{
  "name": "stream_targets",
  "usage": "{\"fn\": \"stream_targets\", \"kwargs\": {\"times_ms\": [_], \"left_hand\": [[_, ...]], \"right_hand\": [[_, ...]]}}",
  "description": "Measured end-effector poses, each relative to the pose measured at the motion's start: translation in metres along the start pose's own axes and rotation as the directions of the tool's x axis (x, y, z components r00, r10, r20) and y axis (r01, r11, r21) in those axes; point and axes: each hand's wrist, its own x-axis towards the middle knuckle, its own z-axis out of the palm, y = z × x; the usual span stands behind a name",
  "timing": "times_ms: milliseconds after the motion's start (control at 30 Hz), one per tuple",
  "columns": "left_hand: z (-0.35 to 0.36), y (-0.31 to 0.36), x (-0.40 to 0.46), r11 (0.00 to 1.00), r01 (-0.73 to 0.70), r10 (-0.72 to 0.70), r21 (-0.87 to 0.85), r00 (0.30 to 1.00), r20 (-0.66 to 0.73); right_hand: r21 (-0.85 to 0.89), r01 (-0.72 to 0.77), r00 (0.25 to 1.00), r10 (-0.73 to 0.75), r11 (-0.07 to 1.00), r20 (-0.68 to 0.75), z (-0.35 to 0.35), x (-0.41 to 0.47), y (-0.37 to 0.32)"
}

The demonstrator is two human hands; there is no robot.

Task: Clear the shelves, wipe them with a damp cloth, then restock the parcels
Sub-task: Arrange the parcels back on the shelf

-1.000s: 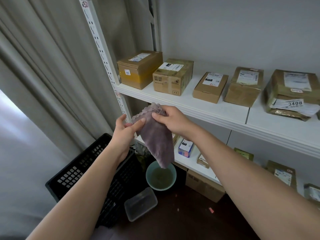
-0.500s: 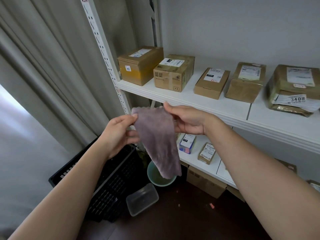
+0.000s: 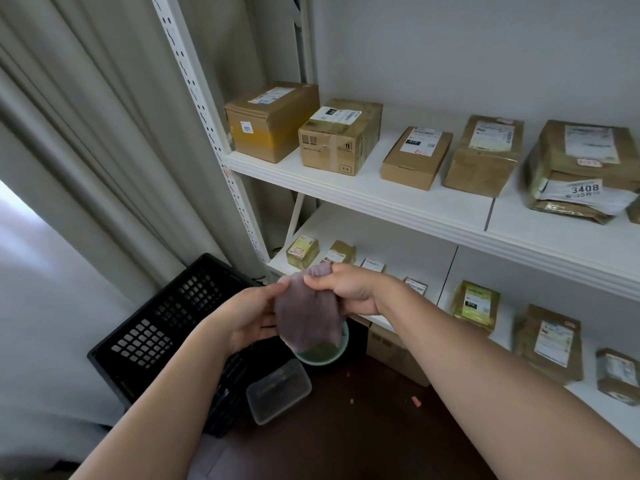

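A mauve cloth (image 3: 306, 313) hangs bunched between both hands, in front of the lower shelf's left end. My right hand (image 3: 353, 289) pinches its top edge, and my left hand (image 3: 251, 315) holds its left side. The cloth hangs just over a pale green bowl (image 3: 337, 353) on the floor. The upper white shelf (image 3: 398, 206) carries several brown cardboard parcels, among them a yellow-taped box (image 3: 272, 121) at the left end. The lower shelf (image 3: 408, 251) holds several smaller parcels, partly hidden behind my right arm.
A black slatted crate (image 3: 162, 327) stands on the dark floor at the left, beside a clear plastic tub (image 3: 278, 389). A cardboard box (image 3: 391, 355) sits under the lower shelf. Grey curtains (image 3: 104, 161) hang left of the perforated shelf upright (image 3: 204, 109).
Both hands have dropped with the cloth toward the bowl, and the cloth went from spread flat to bunched. The view tilted down, so more of the lower shelf shows.
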Motion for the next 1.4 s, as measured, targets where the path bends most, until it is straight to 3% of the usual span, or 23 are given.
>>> {"fn": "stream_targets", "kwargs": {"times_ms": [100, 267, 400, 500, 567, 667, 767, 900, 1000, 1100, 1200, 1333, 1400], "left_hand": [[0.001, -0.001, 0.001, 0.991, -0.129, 0.126, -0.03, 0.987, -0.1], [0.004, 0.001, 0.002, 0.959, -0.252, 0.216, -0.128, 0.946, -0.243], [0.006, 0.003, 0.004, 0.95, -0.286, 0.234, -0.124, 0.917, -0.322], [0.007, 0.003, 0.004, 0.951, -0.296, 0.258, -0.09, 0.92, -0.296], [0.008, 0.004, 0.005, 0.952, -0.301, 0.273, -0.054, 0.916, -0.295], [0.009, 0.004, 0.008, 0.952, -0.308, 0.29, 0.003, 0.892, -0.347], [0.009, 0.004, 0.01, 0.935, -0.293, 0.352, 0.2, 0.841, -0.411], [0.015, 0.006, 0.009, 0.848, -0.309, 0.472, 0.431, 0.811, -0.347], [0.02, 0.003, 0.008, 0.842, -0.342, 0.487, 0.417, 0.813, -0.318], [0.014, 0.0, 0.017, 0.897, -0.368, 0.436, 0.244, 0.825, -0.36], [0.018, -0.006, 0.025, 0.938, -0.339, 0.34, 0.079, 0.843, -0.416], [0.03, -0.027, 0.025, 0.988, -0.027, -0.025, -0.155, 0.947, -0.319], [0.025, -0.042, 0.031, 0.936, 0.15, -0.244, -0.318, 0.929, -0.28]], "right_hand": [[0.084, 0.004, 0.999, -0.001, 0.996, -0.038, -0.002, 0.002, 0.002], [0.058, 0.04, 0.921, -0.014, 0.998, -0.389, 0.0, 0.004, 0.002], [-0.084, 0.071, 0.849, -0.105, 0.994, -0.517, -0.003, 0.003, 0.001], [-0.21, 0.086, 0.774, -0.198, 0.974, -0.601, -0.002, 0.006, -0.002], [-0.309, 0.11, 0.76, -0.28, 0.945, -0.586, -0.003, 0.005, -0.004], [-0.487, 0.108, 0.798, -0.368, 0.867, -0.477, -0.005, -0.005, -0.008], [-0.666, 0.068, 0.778, -0.457, 0.743, -0.431, -0.004, -0.013, -0.012], [-0.825, -0.053, 0.753, -0.52, 0.563, -0.403, 0.001, -0.017, -0.015], [-0.883, -0.067, 0.743, -0.568, 0.464, -0.355, 0.001, -0.022, -0.013], [-0.91, 0.007, 0.835, -0.503, 0.414, -0.222, 0.002, -0.023, -0.014], [-0.852, 0.069, 0.887, -0.423, 0.519, -0.185, 0.012, -0.019, -0.013], [-0.812, 0.115, 0.871, -0.452, 0.572, -0.194, 0.023, -0.012, -0.01], [-0.751, 0.172, 0.853, -0.478, 0.637, -0.21, 0.026, -0.009, -0.007]]}}
